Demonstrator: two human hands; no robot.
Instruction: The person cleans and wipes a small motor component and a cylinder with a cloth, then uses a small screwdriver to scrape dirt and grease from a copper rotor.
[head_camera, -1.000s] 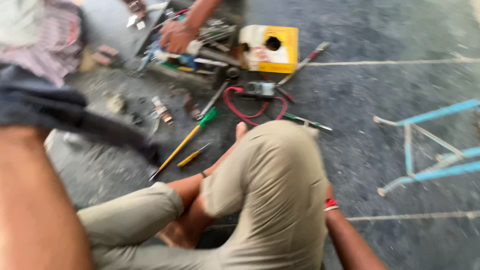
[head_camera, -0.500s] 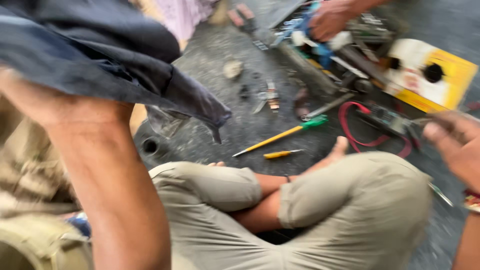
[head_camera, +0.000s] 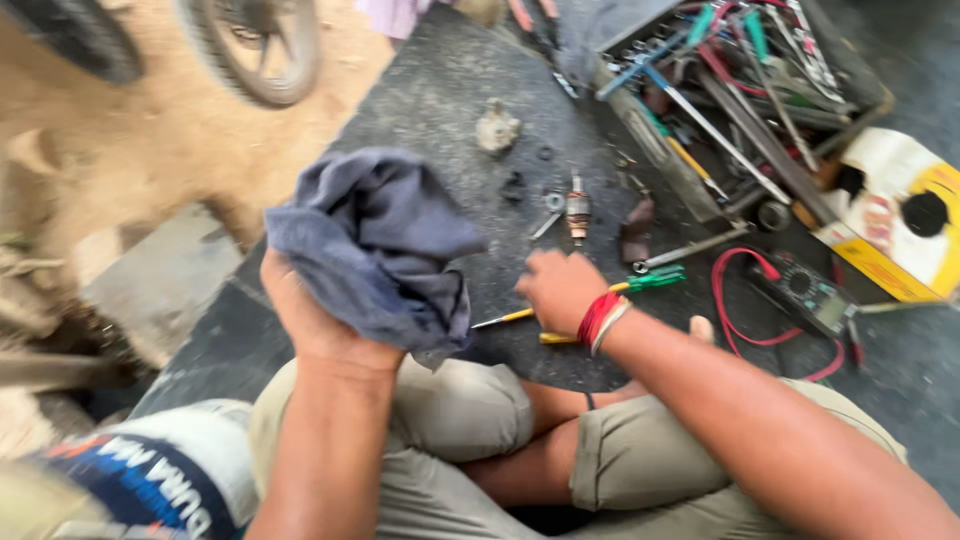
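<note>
While you sit cross-legged on the dark floor (head_camera: 440, 100), the scene reads like this:

Left hand: your left hand (head_camera: 310, 315) is raised in front of your knee, fingers curled shut round a bunched cloth, palm turned toward you.
Cloth: the grey-blue cloth (head_camera: 375, 245) is crumpled over the top of that hand and hangs down its right side, off the floor.
Right hand: your right hand (head_camera: 560, 290) is down on the floor, fingers bent over the shaft of a screwdriver; whether it truly grips the shaft or only rests on it, you cannot tell from this angle. A red thread band sits on the wrist.
Screwdriver: the yellow-shafted screwdriver (head_camera: 655, 279) with the green handle lies flat, its handle sticking out to the right of your knuckles, its tip out to the left.
Meter: a small meter (head_camera: 810, 295) with red leads lies to the right, near the handle.
Toolbox: an open tray of tools (head_camera: 740, 90) stands further off, beyond the meter.
Small parts: a small motor core (head_camera: 577, 208) and loose bits lie just beyond your right hand.
Wheel: a wheel (head_camera: 250, 50) stands on the sandy ground at top left.
</note>
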